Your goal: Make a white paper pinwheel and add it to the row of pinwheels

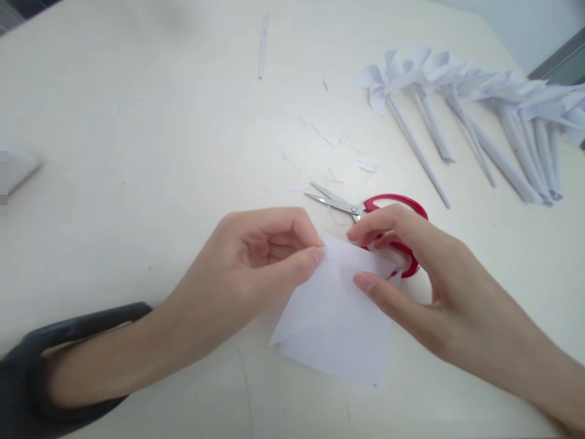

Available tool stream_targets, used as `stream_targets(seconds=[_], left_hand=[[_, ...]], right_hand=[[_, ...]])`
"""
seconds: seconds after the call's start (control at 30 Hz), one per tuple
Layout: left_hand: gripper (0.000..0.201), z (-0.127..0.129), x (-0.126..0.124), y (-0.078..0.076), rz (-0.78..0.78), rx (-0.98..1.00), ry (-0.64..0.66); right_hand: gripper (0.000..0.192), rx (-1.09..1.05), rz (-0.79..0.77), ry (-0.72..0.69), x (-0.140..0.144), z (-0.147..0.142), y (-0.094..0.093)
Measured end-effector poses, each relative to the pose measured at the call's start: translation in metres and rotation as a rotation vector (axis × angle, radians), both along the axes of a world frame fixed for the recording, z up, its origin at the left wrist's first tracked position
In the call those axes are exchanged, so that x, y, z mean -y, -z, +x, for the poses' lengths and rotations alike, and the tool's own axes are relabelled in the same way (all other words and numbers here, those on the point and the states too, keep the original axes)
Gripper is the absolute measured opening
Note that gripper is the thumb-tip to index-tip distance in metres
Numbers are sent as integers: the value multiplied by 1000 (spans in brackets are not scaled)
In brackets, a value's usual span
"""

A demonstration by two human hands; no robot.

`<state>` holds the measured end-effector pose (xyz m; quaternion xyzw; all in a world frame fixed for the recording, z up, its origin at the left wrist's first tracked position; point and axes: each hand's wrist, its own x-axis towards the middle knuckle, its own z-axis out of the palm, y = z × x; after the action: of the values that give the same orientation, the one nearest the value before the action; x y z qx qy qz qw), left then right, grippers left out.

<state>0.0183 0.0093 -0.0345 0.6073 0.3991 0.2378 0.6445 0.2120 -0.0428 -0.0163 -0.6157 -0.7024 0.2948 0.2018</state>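
White folded paper [338, 317] lies at the near middle of the counter [159, 152], one corner pointing far, its long axis slanting near-right. The left hand [240, 265] pinches that far corner between its fingers, while the right hand [450, 283] arches over the paper's right edge, fingers parted, contact unclear. Red-handled scissors [354, 209] crowd that edge, blades leftward; paper pinwheels [484, 88] lie well apart, far right.
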Motion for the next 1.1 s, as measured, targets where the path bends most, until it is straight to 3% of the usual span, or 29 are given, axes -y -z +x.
stream_targets(seconds=[0.13,0.33,0.6,0.7,0.83,1.1], left_hand=[[16,-5,0,1,-20,16,-29],[23,-5,-1,-2,-65,44,32],[6,3,-2,-3,16,-184,187],[10,2,-3,-3,23,-186,113],[12,1,-3,-4,33,-187,88],[7,9,-2,-8,57,-223,238]], right_hand=[[9,9,-6,0,-1,3,-4],[7,-128,44,66,0,6,-6],[7,-145,4,-17,-2,1,-1],[15,-155,19,55,-4,3,1],[6,-209,-10,107,-6,7,3],[6,-77,-49,-53,0,0,0]])
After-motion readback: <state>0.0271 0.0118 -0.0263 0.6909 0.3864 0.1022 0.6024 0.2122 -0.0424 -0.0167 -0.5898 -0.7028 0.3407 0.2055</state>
